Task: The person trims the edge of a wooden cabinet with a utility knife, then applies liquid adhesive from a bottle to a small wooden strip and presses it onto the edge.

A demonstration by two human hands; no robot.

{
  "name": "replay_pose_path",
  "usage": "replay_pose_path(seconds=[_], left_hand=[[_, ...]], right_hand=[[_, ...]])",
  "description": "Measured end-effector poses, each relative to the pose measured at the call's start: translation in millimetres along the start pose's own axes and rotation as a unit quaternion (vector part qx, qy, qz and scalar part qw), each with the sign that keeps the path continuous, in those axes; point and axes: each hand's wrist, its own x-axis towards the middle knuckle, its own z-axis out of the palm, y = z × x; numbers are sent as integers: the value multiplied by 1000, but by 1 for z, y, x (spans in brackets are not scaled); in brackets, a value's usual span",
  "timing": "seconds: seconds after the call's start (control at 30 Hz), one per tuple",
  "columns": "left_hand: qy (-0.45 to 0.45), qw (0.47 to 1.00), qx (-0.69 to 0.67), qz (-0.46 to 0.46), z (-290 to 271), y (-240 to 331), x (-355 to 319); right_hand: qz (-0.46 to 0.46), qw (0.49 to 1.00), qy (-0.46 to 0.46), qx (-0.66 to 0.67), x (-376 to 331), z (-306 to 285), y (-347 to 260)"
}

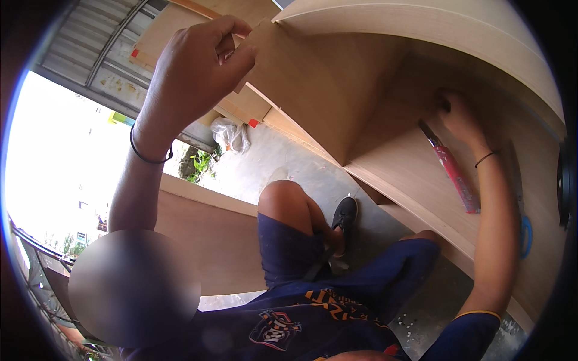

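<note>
The left grip (201,60) is partly closed, thumb and forefinger curled toward one another at the edge of a wooden divider panel (328,78); whether it pinches the panel or something small, I cannot tell. The divider spreads rightward from that grip, between it and the right grip (460,117), which reaches into a wooden compartment with its fingers bent inward in shadow; what it holds, if anything, is hidden. Just beside the right grip, on its near side, a red-handled tool (456,177) lies on the compartment's board (415,180), its metal tip toward the fingers. Farther toward the person, just past the right forearm, lie scissors with a blue handle (526,237), partly covered by that arm. A dark band (150,157) circles the wrist behind the left grip, and a thinner cord (485,158) the wrist behind the right. Below and slightly right of the left grip, a clear plastic bag (230,135) sits on the concrete floor (289,159). Well below both grips are the person's bent knees and a black shoe (345,215).
</note>
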Motion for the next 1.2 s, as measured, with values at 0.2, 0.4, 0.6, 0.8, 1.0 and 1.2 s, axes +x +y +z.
replay_pose_path(seconds=[0.2, 0.4, 0.6, 0.8, 1.0, 1.2], left_hand=[[24, 995, -86, -43, 2, -3, 2], [-26, 997, -58, -38, -8, -3, 7], [-27, 996, -66, -56, -12, 9, 13], [-42, 995, -76, -52, -15, -2, 14], [-71, 997, -26, -3, -21, -6, 26], [-89, 996, 16, -25, -19, -12, 28]], right_hand=[[-9, 999, 20, -43, 1, 4, 6], [-10, 1000, 14, -24, 0, 0, -11], [-26, 998, 35, -56, -2, -5, -13], [-31, 997, 35, -65, -2, -6, -18], [-35, 996, 40, -71, -2, -6, -17], [-33, 995, 35, -85, -3, -7, -19]])
